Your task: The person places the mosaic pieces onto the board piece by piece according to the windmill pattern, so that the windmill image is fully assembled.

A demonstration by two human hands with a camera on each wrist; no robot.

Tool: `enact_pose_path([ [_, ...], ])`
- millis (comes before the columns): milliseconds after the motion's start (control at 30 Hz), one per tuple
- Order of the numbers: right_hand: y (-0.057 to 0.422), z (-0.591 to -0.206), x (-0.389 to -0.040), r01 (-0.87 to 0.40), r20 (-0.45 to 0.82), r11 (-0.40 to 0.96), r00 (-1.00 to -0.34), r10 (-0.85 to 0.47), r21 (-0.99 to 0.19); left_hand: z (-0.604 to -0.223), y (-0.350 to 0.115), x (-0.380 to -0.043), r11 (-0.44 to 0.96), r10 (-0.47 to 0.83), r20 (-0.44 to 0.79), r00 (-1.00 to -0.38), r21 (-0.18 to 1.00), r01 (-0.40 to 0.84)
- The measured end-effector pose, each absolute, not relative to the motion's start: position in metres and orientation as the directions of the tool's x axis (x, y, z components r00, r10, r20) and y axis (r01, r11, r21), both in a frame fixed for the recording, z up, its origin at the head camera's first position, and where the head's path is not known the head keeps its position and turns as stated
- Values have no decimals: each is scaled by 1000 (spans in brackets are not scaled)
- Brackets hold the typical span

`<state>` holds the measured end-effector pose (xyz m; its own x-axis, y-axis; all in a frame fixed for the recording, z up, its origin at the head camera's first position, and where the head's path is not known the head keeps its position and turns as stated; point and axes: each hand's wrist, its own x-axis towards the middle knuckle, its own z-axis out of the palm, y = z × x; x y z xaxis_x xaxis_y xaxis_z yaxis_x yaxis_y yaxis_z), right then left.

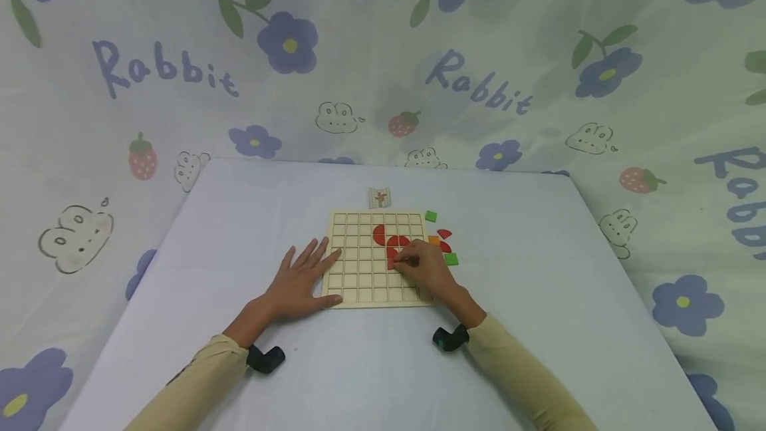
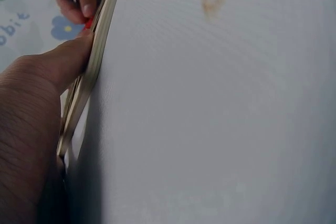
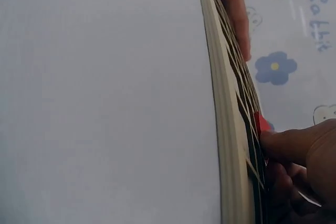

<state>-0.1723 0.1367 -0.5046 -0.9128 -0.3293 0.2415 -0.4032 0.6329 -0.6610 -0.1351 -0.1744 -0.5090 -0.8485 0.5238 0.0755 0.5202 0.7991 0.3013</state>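
The right hand (image 1: 426, 268) has its thumb and fingers brought together on a small red piece (image 1: 391, 263), which sits at the fingertips over the board, a little toward 4 o'clock from the middle. The piece looks thin, rigid and light, likely painted wood or plastic. A fingertip pinch on its edges should be plenty; smooth faces might let it slide or twist if taken flat, and so small a thing would be hard to lift once flush in a cell.

Under it, the gridded board (image 1: 365, 279) appears to be pale wood: stiff, not heavy, and apt to skid on cloth if nudged. Its rim is the place to steady it. The left hand (image 1: 301, 285) is there at 8 o'clock, fingers spread wide, thumb at the near corner, gripping nothing. More red shapes (image 1: 380, 235) lie in cells around 12 and 1 o'clock from the middle.

Beyond the rim, a green square (image 1: 431, 216) lies at about 2 o'clock, with an orange piece (image 1: 433, 240), red wedges (image 1: 444, 233) and another green piece (image 1: 451, 259) down to 3. At 12 o'clock a small patterned card (image 1: 380, 197) lies on the tabletop (image 1: 353, 378); it is probably flimsy and best lifted by a corner.
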Motion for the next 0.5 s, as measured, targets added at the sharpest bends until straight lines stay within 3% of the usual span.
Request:
enact_pose_path([
  [300, 139, -498, -171, -528, 247, 660, -845, -475, -535, -510, -174, -135, 798, 524, 73, -848, 304, 520],
  [500, 138, -498, -171, -583, 292, 695, -813, -504, -422, -509, -174, -135, 802, 522, 69, -850, 299, 517],
])
